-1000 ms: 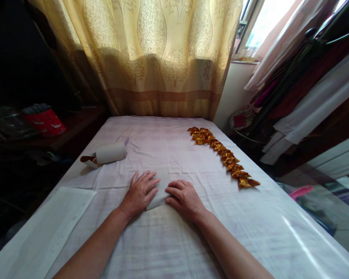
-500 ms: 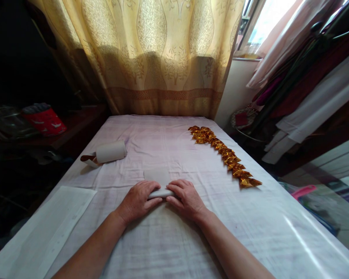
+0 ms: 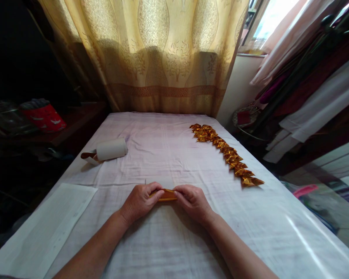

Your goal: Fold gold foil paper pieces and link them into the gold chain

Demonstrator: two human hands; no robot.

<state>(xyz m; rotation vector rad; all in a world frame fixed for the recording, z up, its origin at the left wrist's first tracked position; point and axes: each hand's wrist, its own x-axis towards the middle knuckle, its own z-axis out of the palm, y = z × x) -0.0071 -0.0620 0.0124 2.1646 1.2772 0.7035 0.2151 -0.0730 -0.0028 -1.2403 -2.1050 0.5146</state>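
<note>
Clothes (image 3: pixel 315 110) hang right of a yellow curtain (image 3: pixel 154 69).

Before you stretches a surface covered in wrinkled pale cloth (image 3: pixel 168 244). On it you have a paper roll (image 3: pixel 112 149) and a long white sheet (image 3: pixel 43 228) at left, a small pale rectangle (image 3: pixel 160 181) midway, and folded gold-foil pieces (image 3: pixel 232 158) at right.

Left forearm (image 3: pixel 95 242) slanting in from lower left, right forearm (image 3: pixel 240 246) from lower right, both showing bare. Wrists (image 3: pixel 124 216) leading inward, arms forming rough arch. Left hand (image 3: pixel 139 201) pinching, thumb stretching toward right hand (image 3: pixel 194 202), forefinger curling above. Right hand mirroring: fingers bending, thumb pointing toward left. Hands facing each other, narrow gap separating fingertips. Backs of both hands turning upward and outward. Some fingers hiding behind others, their exact pose escaping view.
</note>
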